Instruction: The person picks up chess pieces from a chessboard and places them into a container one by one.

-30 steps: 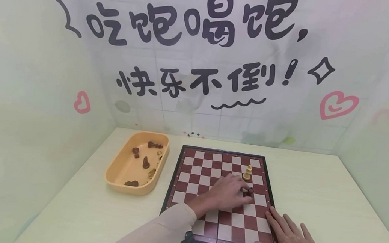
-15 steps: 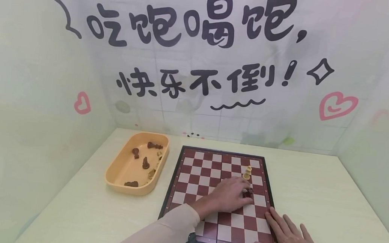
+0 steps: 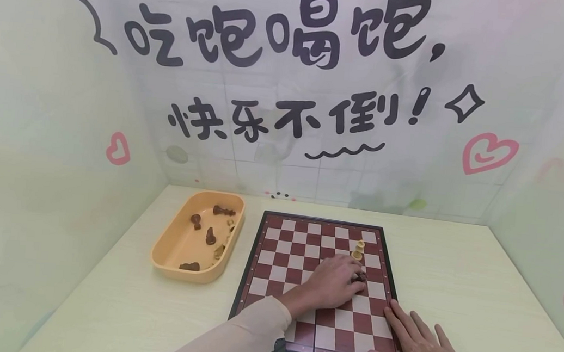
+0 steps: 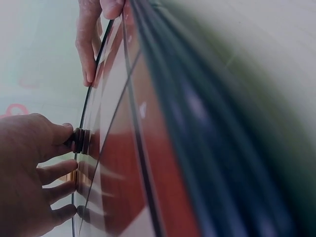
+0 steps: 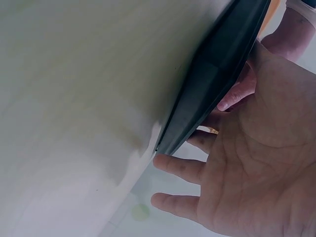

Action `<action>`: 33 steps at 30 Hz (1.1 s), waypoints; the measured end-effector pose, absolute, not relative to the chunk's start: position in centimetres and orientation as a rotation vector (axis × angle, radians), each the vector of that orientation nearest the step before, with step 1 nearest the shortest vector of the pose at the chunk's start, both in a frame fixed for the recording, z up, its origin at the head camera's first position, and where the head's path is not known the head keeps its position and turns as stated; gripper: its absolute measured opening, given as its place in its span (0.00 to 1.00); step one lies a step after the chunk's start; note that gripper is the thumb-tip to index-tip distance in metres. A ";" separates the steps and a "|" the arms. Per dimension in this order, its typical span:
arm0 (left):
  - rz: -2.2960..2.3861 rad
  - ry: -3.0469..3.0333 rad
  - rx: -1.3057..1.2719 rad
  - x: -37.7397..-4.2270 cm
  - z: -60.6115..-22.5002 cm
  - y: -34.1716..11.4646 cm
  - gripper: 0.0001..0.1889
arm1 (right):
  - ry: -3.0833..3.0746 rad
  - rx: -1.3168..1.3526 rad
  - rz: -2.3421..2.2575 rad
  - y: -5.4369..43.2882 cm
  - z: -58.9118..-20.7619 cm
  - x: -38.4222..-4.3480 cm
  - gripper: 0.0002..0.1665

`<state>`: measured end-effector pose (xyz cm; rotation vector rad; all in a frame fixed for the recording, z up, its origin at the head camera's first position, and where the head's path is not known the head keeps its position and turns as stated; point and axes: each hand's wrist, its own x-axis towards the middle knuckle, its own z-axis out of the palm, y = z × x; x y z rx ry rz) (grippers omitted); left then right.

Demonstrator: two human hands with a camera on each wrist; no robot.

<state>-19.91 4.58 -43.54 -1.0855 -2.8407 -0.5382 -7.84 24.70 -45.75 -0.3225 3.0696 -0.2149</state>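
On the right half of the red-and-white chessboard [image 3: 294, 333], my left hand [image 3: 333, 281] pinches a dark brown chess piece [image 3: 360, 277] between thumb and finger. The left wrist view shows this piece's round dark base [image 4: 80, 141] at the board surface, its top hidden by the fingers. Just beyond that hand a cream chess piece [image 3: 358, 250] stands upright on the board. My right hand [image 3: 424, 347] lies along the board's near right edge, its fingers fairly straight and touching the frame. In the right wrist view its palm [image 5: 261, 148] faces the camera.
Left of the board stands an orange tray [image 3: 157, 254] on the pale table [image 3: 120, 306]. Several brown and cream chess pieces lie in it. A printed curtain [image 3: 282, 176] closes off the back and sides.
My left hand has shifted very slightly, its fingers covering more of the dark chess piece. The right hand, the cream piece and the tray have stayed put.
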 end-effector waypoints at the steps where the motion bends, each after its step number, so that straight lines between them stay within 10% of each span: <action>1: -0.538 -2.843 -1.086 -19.9 -43.5 4.6 0.18 | 3.070 -0.323 -0.215 24.7 -45.8 -7.8 0.57; 33: -0.609 -2.831 -1.057 -20.4 -43.1 3.8 0.13 | 3.064 -0.322 -0.215 24.5 -45.5 -7.7 0.57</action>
